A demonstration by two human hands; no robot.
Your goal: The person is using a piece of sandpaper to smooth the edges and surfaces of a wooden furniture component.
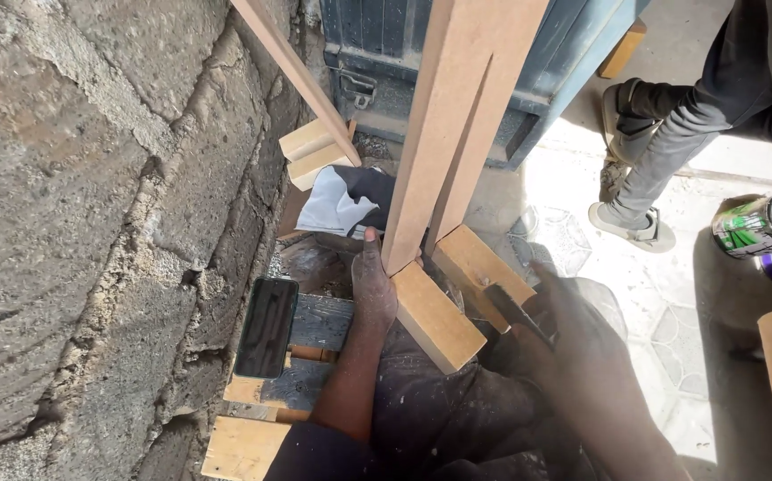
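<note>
Rough block wall (74,205) fills the left half of the view, grey, with deep mortar joints. Dark blue-grey metal door (422,53) stands at top centre, behind the work.

Tall board (457,116), light brown, rises upright from the middle of the view and runs out of the top edge. It is made of two flat pieces set at an angle to each other. A thinner strip (292,71) leans against the wall to its left.

Two short blocks (435,316) of the same brown material lie at the foot of the board, one on each side, both touching it and angled outward.

Left hand (373,285) presses against the base of the board where the nearer block meets it; fingers extended and flat, not wrapped around anything. Right hand (537,312) is in shadow beside the far block and closes around a dark slim tool (506,307); tool type cannot be told.

Second person: trousered legs and sandals (635,232) at upper right, well apart from the work.

Two paint cans (764,227) lie at the right edge. Black phone (266,325) rests screen-up near the wall, on a dark plank (319,325). White-and-black cloth (346,200) lies behind the board. Small wood offcuts (310,151) sit at the wall foot.
</note>
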